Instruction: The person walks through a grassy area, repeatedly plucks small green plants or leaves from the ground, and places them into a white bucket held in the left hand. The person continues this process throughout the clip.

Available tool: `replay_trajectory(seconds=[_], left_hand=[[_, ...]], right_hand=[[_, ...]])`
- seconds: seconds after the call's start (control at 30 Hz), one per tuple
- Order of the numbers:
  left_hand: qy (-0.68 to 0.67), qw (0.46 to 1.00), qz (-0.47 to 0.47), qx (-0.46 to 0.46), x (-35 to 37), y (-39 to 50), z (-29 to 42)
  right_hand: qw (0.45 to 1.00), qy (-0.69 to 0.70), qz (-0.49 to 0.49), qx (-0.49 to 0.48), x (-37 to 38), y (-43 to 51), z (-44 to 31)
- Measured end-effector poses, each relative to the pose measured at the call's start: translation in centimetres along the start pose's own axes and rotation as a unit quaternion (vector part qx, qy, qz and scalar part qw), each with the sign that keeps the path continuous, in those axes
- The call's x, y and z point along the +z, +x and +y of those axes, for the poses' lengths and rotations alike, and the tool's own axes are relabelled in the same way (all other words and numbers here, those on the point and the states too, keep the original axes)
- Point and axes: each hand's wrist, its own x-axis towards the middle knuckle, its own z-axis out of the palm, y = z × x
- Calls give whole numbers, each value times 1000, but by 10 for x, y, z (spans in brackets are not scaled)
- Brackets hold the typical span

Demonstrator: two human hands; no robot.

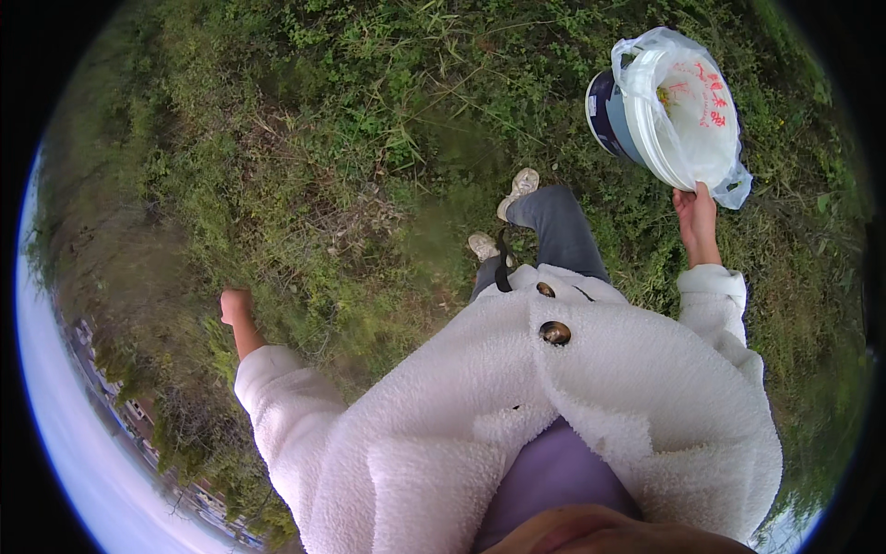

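Note:
My right hand, at the right of the view, grips the near rim of a plastic bucket. The bucket is tilted with its mouth towards me and is lined with a translucent plastic bag that bears red writing. The bag's edge and handles hang over the rim. Something small and yellow-green shows inside; the rest of the inside is partly hidden by the bag. My left hand is held out at the left over the vegetation, fingers curled, with nothing seen in it.
Dense weeds and low shrubs cover the ground, with dry stalks in the middle. My shoes stand among the plants. Bushes, distant buildings and sky lie at the lower left.

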Motion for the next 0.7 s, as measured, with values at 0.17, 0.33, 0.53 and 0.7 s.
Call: replay_trajectory(seconds=[0.17,0.33,0.53,0.7], left_hand=[[33,999,-32,-12,-7,-22,10],[43,996,-59,-45,-8,-85,26],[17,993,-92,-78,-22,-127,32],[53,990,-116,-55,-26,-124,33]], right_hand=[[999,32,-5,2,32,55,-11],[1000,22,11,20,65,90,-42],[997,32,28,60,87,112,-82],[996,38,6,84,92,131,-94]])
